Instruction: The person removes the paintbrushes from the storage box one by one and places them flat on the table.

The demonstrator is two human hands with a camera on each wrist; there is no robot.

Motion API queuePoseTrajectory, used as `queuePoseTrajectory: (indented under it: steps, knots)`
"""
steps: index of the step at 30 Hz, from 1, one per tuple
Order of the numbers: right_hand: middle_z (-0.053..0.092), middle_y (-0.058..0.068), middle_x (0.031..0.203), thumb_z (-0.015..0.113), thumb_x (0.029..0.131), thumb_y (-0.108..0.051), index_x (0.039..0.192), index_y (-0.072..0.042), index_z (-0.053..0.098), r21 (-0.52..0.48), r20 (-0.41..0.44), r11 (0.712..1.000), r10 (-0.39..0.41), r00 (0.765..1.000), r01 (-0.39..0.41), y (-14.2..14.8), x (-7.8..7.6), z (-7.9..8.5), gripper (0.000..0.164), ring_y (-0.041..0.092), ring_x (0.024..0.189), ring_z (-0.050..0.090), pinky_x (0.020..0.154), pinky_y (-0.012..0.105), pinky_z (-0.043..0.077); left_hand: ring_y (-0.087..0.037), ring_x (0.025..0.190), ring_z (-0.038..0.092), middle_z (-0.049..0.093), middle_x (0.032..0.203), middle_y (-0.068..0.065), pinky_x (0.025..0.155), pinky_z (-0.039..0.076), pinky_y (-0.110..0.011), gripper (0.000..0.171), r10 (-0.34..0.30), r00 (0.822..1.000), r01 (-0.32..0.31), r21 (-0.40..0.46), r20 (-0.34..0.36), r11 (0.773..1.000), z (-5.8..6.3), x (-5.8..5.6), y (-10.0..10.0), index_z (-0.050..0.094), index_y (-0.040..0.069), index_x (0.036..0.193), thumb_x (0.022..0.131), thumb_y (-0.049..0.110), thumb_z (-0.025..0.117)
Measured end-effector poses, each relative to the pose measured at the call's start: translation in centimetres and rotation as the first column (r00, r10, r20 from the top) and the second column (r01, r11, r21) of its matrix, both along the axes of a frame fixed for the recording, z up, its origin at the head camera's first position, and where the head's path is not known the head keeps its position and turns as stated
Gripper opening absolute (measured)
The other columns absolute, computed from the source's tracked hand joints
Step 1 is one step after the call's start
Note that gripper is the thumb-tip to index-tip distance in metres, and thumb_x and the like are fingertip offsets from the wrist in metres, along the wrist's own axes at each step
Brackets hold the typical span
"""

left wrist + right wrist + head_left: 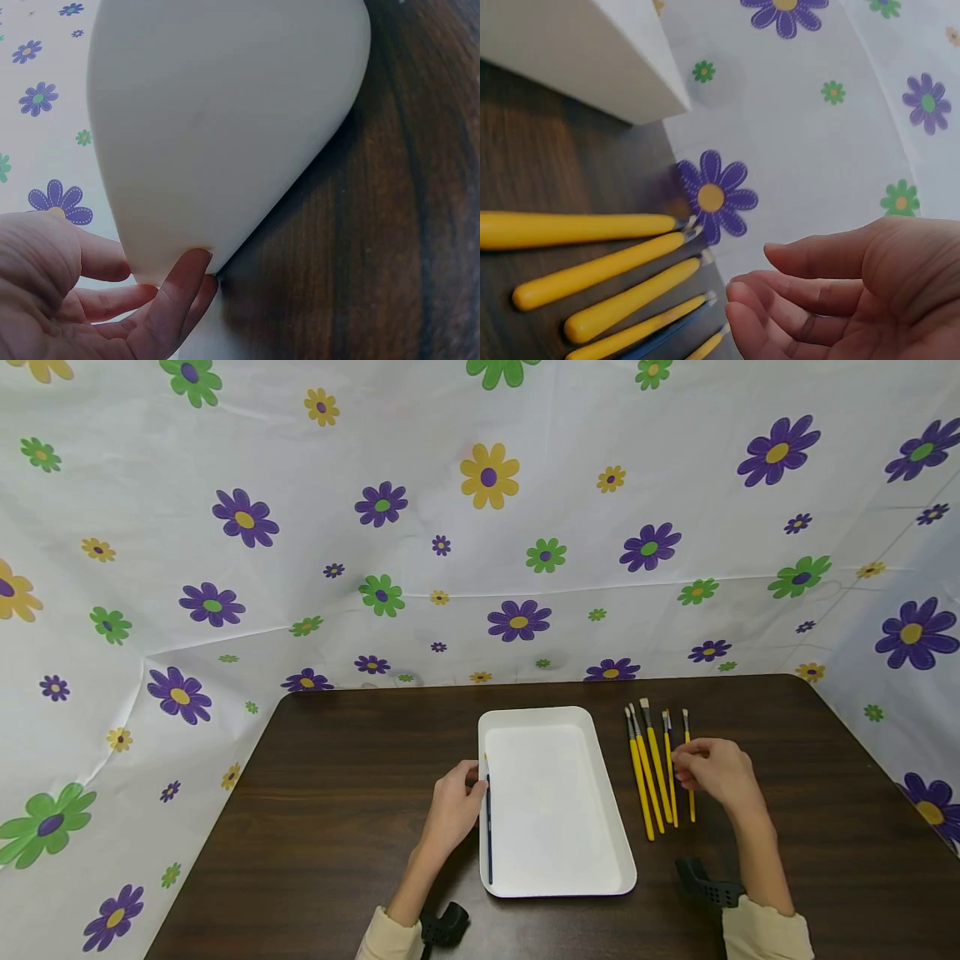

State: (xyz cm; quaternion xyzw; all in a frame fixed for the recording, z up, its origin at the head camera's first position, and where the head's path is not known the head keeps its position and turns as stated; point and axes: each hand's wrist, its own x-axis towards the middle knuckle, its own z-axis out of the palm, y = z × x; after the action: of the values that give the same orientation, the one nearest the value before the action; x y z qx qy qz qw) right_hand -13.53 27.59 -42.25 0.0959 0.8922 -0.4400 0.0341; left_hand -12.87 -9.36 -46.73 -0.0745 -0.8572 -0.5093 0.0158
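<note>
A white rectangular tray (555,810) lies on the table, with a dark blue paintbrush (490,827) inside along its left wall. My left hand (453,802) grips the tray's left edge; in the left wrist view its fingertips (191,274) meet the tray's outer wall (217,135). Several yellow-handled paintbrushes (640,785) lie side by side to the right of the tray, bristles toward the back, with a dark blue one (660,336) among them. Over the rightmost brushes hovers my right hand (716,768), fingers loosely bent, nothing between thumb and fingers.
The dark brown wooden table (360,793) reaches back to a white cloth backdrop (420,543) printed with purple, green and yellow flowers. Black straps with camera mounts (446,927) sit at both wrists, beside cream sleeves (765,933).
</note>
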Motion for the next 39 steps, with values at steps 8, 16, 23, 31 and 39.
queuePoseTrajectory:
  steps: [8, 16, 23, 31, 39]
  knots:
    - [0.071, 0.022, 0.093, 0.059, 0.104, -0.011, 0.118, 0.020, 0.062, -0.007, -0.038, 0.999, 0.034, 0.999, -0.034, -1.7, 0.3, 1.5, 0.033, 0.023, 0.075, 0.070, 0.067, 0.034, 0.062, -0.028, 0.083, 0.072, 0.071, 0.106, -0.020, 0.061, 0.058, -0.032, 0.029, 0.004, 1.000, -0.004, -0.003, 0.001, 1.000, 0.0, 0.0, 0.0, 0.063, -0.011, 0.126, 0.099, -0.001, 0.061]
    - [0.071, 0.023, 0.092, 0.061, 0.103, -0.009, 0.116, 0.018, 0.064, -0.005, -0.093, 0.995, 0.102, 0.990, -0.103, -3.7, 0.5, 2.5, 0.030, 0.029, 0.077, 0.071, 0.068, 0.035, 0.062, -0.030, 0.084, 0.073, 0.070, 0.108, -0.022, 0.058, 0.057, -0.030, 0.030, 0.000, 1.000, 0.000, 0.013, 0.015, 1.000, -0.1, 0.0, 0.0, 0.062, -0.011, 0.127, 0.099, -0.001, 0.060]
    - [0.072, 0.019, 0.090, 0.063, 0.103, -0.012, 0.116, 0.016, 0.066, -0.009, -0.108, 0.987, 0.157, 0.982, -0.159, -5.2, 0.7, 3.1, 0.031, 0.026, 0.075, 0.070, 0.066, 0.032, 0.061, -0.028, 0.085, 0.072, 0.070, 0.109, -0.021, 0.057, 0.056, -0.029, 0.030, 0.004, 1.000, -0.004, 0.007, 0.019, 1.000, -0.1, 0.0, -0.1, 0.062, -0.010, 0.128, 0.099, 0.000, 0.061]
    - [0.072, 0.018, 0.091, 0.065, 0.101, -0.010, 0.112, 0.013, 0.068, -0.039, -0.135, 0.977, 0.202, 0.970, -0.209, -7.7, 1.1, 3.7, 0.026, 0.027, 0.076, 0.070, 0.067, 0.033, 0.061, -0.028, 0.084, 0.072, 0.071, 0.107, -0.020, 0.064, 0.059, -0.034, 0.030, 0.007, 1.000, -0.007, -0.005, 0.009, 1.000, -0.1, -0.1, 0.0, 0.062, -0.010, 0.127, 0.099, 0.000, 0.061]
    - [0.071, 0.018, 0.089, 0.066, 0.098, -0.005, 0.109, 0.011, 0.069, -0.078, -0.153, 0.967, 0.230, 0.961, -0.244, -10.2, 1.3, 3.5, 0.020, 0.029, 0.075, 0.069, 0.066, 0.030, 0.060, -0.029, 0.085, 0.072, 0.071, 0.107, -0.020, 0.065, 0.059, -0.035, 0.029, 0.006, 1.000, -0.006, -0.010, 0.008, 1.000, 0.0, -0.1, 0.0, 0.063, -0.011, 0.126, 0.098, -0.001, 0.061]
